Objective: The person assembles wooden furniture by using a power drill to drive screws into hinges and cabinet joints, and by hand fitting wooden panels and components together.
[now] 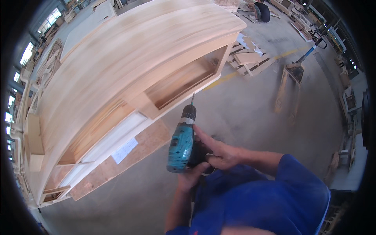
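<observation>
A teal and black cordless drill (181, 145) is in front of me, with a thin bit pointing up and away toward the lower edge of a wooden cabinet (152, 43). My right hand (224, 153) is closed round the drill's dark handle, one finger stretched along its body. Below it, my left hand (190, 177) grips the rear and base of the drill; its fingers are partly hidden. The bit's tip appears close to the cabinet's edge, but I cannot tell whether it touches. The cabinet has a curved bare-wood top and several openings along its side.
A paper sheet (125, 150) lies on a brown board (105, 170) under the cabinet's near side. Beyond the cabinet's right end stands a wooden pallet (258, 67) with boards. A pallet jack (293, 73) is on the floor to the right. A person (261, 11) crouches far off.
</observation>
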